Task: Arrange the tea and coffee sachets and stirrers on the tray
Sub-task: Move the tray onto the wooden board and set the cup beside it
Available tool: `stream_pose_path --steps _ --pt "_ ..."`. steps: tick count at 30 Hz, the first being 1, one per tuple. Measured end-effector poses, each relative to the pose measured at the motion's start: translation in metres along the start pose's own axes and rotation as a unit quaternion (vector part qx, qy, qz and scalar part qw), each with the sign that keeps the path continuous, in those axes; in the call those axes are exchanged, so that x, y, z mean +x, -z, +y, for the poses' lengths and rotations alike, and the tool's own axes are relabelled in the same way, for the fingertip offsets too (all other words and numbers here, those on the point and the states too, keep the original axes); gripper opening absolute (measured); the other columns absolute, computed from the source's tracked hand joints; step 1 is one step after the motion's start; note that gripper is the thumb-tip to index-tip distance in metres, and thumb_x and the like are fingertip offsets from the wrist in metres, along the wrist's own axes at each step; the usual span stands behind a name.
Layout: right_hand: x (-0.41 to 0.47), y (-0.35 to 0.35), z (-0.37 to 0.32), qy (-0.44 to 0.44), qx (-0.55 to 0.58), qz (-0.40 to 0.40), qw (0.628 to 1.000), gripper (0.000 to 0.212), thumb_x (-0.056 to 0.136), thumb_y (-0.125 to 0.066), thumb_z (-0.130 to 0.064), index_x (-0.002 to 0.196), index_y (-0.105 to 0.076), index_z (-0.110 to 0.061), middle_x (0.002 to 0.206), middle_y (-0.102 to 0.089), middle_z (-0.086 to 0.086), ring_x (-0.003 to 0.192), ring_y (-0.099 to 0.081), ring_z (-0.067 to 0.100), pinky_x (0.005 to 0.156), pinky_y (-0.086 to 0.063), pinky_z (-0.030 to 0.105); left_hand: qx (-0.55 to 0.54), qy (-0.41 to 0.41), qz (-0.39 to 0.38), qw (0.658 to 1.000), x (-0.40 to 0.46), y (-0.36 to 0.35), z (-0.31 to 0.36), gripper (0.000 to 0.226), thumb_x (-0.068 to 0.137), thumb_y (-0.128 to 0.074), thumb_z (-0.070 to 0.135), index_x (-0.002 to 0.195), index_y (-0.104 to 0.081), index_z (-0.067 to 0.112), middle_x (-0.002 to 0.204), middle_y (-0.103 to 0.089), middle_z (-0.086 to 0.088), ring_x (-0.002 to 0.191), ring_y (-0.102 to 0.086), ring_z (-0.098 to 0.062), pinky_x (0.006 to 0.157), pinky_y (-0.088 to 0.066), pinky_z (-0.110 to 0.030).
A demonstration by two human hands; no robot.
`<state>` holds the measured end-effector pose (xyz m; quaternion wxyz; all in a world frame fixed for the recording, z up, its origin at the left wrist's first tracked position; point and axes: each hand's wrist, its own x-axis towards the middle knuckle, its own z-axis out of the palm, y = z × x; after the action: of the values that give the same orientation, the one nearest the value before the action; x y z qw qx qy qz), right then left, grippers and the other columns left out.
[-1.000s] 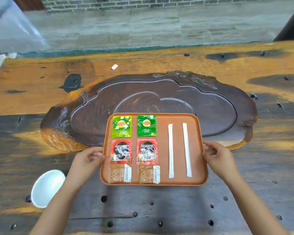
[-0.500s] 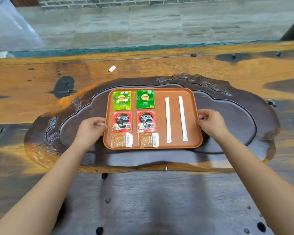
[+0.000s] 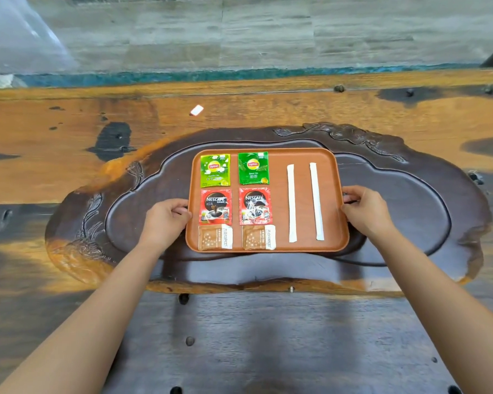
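Observation:
An orange-brown tray (image 3: 278,159) rests inside the carved dark wooden tea board (image 3: 410,200). On its left half lie two green Lipton tea sachets (image 3: 215,170), two red Nescafe coffee sachets (image 3: 216,206) below them, and two brown sugar sachets (image 3: 215,237) at the near edge. Two white paper-wrapped stirrers (image 3: 291,202) lie parallel on the right half. My left hand (image 3: 165,220) grips the tray's left rim. My right hand (image 3: 365,210) grips its right rim.
The tea board sits on a large orange and dark wooden table (image 3: 239,336) dotted with small holes. A small white scrap (image 3: 196,110) lies on the table beyond the board. A clear plastic sheet (image 3: 17,38) hangs at the far left.
Both hands carried the tray away from me, from the table's near side onto the middle of the tea board. The white bowl at the left has gone out of view.

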<state>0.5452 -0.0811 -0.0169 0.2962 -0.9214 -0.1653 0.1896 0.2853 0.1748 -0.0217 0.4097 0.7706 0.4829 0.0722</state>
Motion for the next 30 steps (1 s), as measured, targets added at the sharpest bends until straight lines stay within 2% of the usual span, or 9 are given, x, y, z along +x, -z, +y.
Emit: stream_pose_path --steps 5,9,13,16,20,26,30 --pt "-0.003 0.001 0.0 0.0 -0.008 0.001 1.0 0.038 0.08 -0.05 0.0 0.109 -0.067 -0.018 0.086 -0.062 0.0 0.089 -0.06 0.023 0.087 -0.045 0.033 0.016 -0.012 -0.001 1.0 -0.005 0.0 0.006 0.028 0.079 -0.057 0.005 0.098 -0.071 0.021 0.067 -0.065 0.004 0.064 -0.06 -0.012 0.084 -0.053 -0.039" --pt "-0.007 -0.002 -0.001 0.008 -0.018 0.011 1.0 0.038 0.082 -0.05 0.0 0.112 -0.065 -0.016 0.087 -0.06 0.001 0.095 -0.059 0.027 0.086 -0.044 0.032 0.03 -0.023 0.007 0.999 -0.009 0.0 0.009 0.028 0.081 -0.057 0.006 0.103 -0.07 0.017 0.067 -0.063 0.004 0.062 -0.058 -0.006 0.081 -0.051 -0.032" --pt "-0.008 -0.003 -0.001 0.006 -0.018 0.015 1.0 0.038 0.082 -0.05 0.0 0.114 -0.064 -0.015 0.086 -0.059 0.002 0.093 -0.06 0.029 0.084 -0.044 0.033 0.031 -0.03 0.008 0.999 -0.01 0.001 0.01 0.027 0.082 -0.058 0.007 0.105 -0.07 0.018 0.067 -0.063 0.001 0.061 -0.057 -0.007 0.08 -0.051 -0.03" --pt "-0.01 -0.003 -0.001 -0.001 -0.016 0.031 0.999 0.038 0.083 -0.049 -0.001 0.114 -0.065 -0.014 0.086 -0.059 0.003 0.095 -0.059 0.03 0.083 -0.044 0.033 0.033 -0.034 0.011 0.999 -0.012 0.0 0.011 0.026 0.083 -0.061 0.008 0.105 -0.07 0.017 0.07 -0.064 -0.002 0.062 -0.056 -0.005 0.076 -0.045 -0.024" --pt "-0.014 -0.003 -0.004 0.014 -0.026 0.047 0.998 0.039 0.083 -0.047 0.002 0.116 -0.064 -0.011 0.096 -0.067 0.012 0.097 -0.059 0.032 0.084 -0.045 0.034 0.04 -0.045 0.021 0.998 -0.015 -0.003 0.012 0.025 0.083 -0.062 0.01 0.106 -0.07 0.016 0.073 -0.064 -0.004 0.062 -0.054 -0.002 0.074 -0.039 -0.02" --pt "-0.016 -0.003 -0.005 0.021 -0.049 0.04 0.998 0.04 0.085 -0.044 0.002 0.12 -0.06 -0.009 0.1 -0.068 0.016 0.099 -0.058 0.034 0.082 -0.044 0.034 0.046 -0.025 0.033 0.998 -0.015 -0.005 0.012 0.022 0.082 -0.063 0.013 0.103 -0.07 0.014 0.076 -0.064 -0.002 0.073 -0.058 -0.013 0.076 -0.041 -0.022" --pt "-0.019 -0.001 -0.005 0.004 -0.062 0.022 0.998 0.039 0.086 -0.045 -0.003 0.123 -0.056 -0.009 0.107 -0.066 0.018 0.102 -0.056 0.035 0.08 -0.045 0.035 0.007 0.017 0.017 1.0 -0.019 -0.004 0.009 0.026 0.081 -0.059 0.012 0.105 -0.068 0.015 0.083 -0.067 -0.001 0.081 -0.062 -0.014 0.089 -0.048 -0.03"
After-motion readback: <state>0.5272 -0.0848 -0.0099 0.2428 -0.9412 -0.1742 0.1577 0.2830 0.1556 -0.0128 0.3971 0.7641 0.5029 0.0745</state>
